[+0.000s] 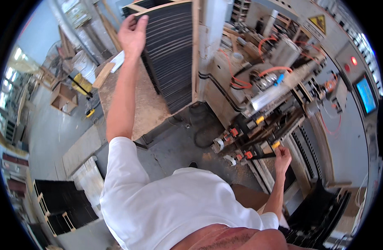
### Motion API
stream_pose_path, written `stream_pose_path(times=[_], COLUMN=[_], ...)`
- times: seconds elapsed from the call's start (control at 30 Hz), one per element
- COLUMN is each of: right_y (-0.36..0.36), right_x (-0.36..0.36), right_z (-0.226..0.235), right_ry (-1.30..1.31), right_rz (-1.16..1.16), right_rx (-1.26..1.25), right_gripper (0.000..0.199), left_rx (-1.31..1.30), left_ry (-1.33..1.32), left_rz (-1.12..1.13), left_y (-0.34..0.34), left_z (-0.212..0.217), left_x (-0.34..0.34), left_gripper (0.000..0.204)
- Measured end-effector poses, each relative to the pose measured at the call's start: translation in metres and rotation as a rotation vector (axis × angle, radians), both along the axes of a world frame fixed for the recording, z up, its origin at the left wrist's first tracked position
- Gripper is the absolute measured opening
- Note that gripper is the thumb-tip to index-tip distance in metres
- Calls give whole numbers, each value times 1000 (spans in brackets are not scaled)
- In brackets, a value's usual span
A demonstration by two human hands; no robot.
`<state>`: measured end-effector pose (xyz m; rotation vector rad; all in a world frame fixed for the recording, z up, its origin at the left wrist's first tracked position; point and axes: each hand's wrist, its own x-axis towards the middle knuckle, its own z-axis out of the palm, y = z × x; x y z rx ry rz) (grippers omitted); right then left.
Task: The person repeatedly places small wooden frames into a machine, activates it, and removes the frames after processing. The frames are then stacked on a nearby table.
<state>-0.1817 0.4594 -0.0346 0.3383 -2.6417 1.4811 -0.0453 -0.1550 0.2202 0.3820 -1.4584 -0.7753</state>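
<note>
At the top of a tall stack of black slatted pieces (170, 58), my left hand (133, 35) is raised with its arm stretched forward. Its bent fingers and thumb close on the near corner of a black wood-edged frame (164, 7) that tops the stack. On the right, my right hand (283, 160) is closed in a pinch just beside a yellow-tipped part (276, 144) of the machine. What sits between those fingertips is hidden. Orange-red clamp parts (248, 155) and a second yellow piece (259, 119) lie left of that hand.
The stack stands by a worn wooden table (152, 110). A control panel with a blue screen (366, 95) and a lit red lamp (354, 61) is at the right. Black wood-ended pieces (66, 206) lie at lower left. A dark hose (204, 133) rests on the floor.
</note>
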Motion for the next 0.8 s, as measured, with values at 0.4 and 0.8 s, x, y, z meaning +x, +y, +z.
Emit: stream_pose_path(times=[0.4, 0.8], right_y=[160, 344], right_x=[55, 275], right_z=[156, 409], right_ry=[684, 309], right_rz=[-168, -1404], right_rx=[427, 1475], right_gripper=[13, 34], left_rx=[-331, 28], left_ry=[-217, -118], left_rz=[480, -956], left_y=[-52, 403], left_z=[-13, -149], left_x=[22, -26], left_gripper=[41, 20])
